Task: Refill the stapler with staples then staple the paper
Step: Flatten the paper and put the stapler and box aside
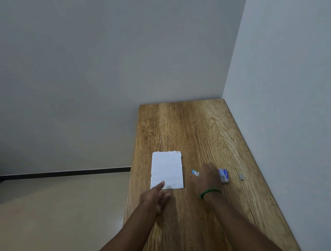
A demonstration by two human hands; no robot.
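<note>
**Q:** Where is the paper located?
**A:** The paper (pixel 167 170) lies flat on the table (pixel 190 127), nearer the left edge than the right. Its short sides run parallel to the near edge.

**Q:** What is the state of the left hand?
**A:** The left hand (pixel 154 196) is at the near left corner of the paper. The index finger (pixel 160 185) is extended with its tip on the sheet. The other fingers are loosely folded. The hand grasps nothing.

**Q:** What is the state of the right hand?
**A:** The right hand (pixel 207 176) is back-up and low over the table, to the right of the paper and apart from it. What appears to be the stapler (pixel 195 172) shows only as a blue-and-white end at the hand's left side. Whether the fingers clasp it cannot be determined. A green band (pixel 209 192) encircles the wrist.

**Q:** Where are the staples?
**A:** The blue-and-white staple box (pixel 224 176) lies just beside the right hand, on the side toward the right edge. Contact cannot be determined. A small grey strip (pixel 241 176) lies apart from the box, nearer the right edge.
</note>
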